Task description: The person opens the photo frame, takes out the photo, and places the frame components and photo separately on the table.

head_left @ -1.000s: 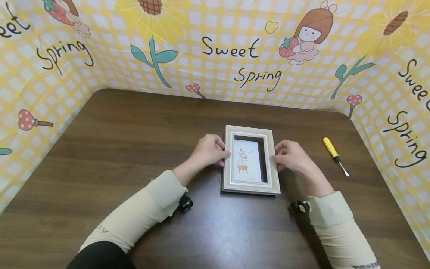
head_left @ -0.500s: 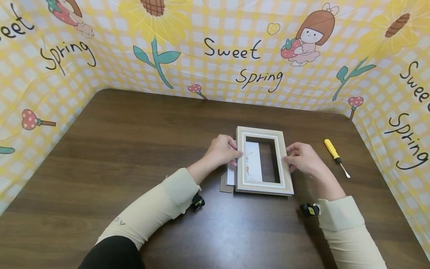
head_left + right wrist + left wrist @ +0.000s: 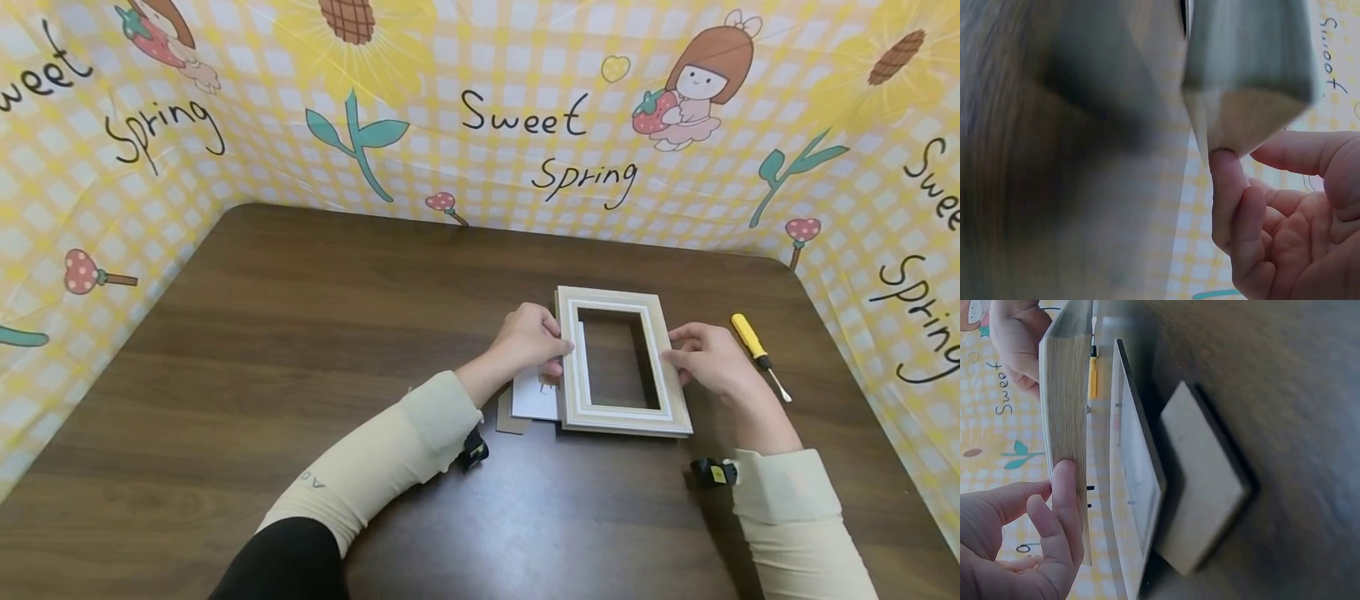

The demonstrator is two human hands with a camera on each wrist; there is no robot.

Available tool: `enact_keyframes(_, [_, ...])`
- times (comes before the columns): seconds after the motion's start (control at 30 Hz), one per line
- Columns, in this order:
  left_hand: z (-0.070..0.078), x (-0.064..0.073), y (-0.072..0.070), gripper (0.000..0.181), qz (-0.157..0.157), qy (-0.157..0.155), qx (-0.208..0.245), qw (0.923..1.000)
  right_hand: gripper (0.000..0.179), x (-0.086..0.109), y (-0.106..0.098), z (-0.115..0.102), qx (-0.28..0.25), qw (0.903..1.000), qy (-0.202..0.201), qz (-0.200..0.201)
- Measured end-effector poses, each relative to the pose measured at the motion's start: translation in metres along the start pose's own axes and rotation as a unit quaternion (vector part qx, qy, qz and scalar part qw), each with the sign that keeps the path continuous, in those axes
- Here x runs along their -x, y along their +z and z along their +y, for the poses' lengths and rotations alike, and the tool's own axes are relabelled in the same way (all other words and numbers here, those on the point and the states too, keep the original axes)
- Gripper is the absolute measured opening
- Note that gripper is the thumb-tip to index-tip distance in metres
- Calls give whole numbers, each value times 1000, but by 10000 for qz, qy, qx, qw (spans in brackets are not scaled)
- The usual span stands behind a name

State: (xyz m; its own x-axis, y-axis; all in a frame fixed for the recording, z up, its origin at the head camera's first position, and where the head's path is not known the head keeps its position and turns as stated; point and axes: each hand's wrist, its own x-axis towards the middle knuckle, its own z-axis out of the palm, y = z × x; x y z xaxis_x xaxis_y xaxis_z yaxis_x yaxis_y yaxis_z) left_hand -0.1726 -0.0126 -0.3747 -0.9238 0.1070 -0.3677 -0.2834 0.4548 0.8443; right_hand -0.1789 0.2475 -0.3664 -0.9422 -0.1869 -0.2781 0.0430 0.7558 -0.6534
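A cream picture frame [image 3: 677, 392], its middle an open window, is held between both hands. My left hand [image 3: 527, 335] pinches its left edge with thumb and fingers, and my right hand [image 3: 708, 357] pinches the right edge. The left wrist view shows the frame's wood-grained side [image 3: 1067, 412] raised above the table. Partly under its left side lies a picture sheet [image 3: 534, 398] with a printed drawing, mostly covered in the head view. Beneath that sheet a brown backing board [image 3: 513, 417] rests on the table, and a gap separates both from the frame in the left wrist view.
A screwdriver [image 3: 750, 337] with a yellow handle lies to the right of my right hand. The dark wooden table [image 3: 315, 333] stretches far to the left. Yellow checked cloth [image 3: 495, 50] with printed drawings stands up along the back and both sides.
Both hands have carried the frame to the right. The picture sheet and backing board, earlier mostly beneath it, now stick out at its left, and the window shows mostly table.
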Motion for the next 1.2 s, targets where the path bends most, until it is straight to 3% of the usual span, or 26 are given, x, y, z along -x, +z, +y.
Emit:
enact_keyframes(0.6, [17, -5, 27, 21, -266, 229, -162, 9993, 44, 10, -19, 25, 73, 9990, 230, 386])
enact_keyframes(1.2, [21, -11, 47, 21, -335, 320, -293, 9985, 48, 11, -24, 45, -155, 9974, 567, 411])
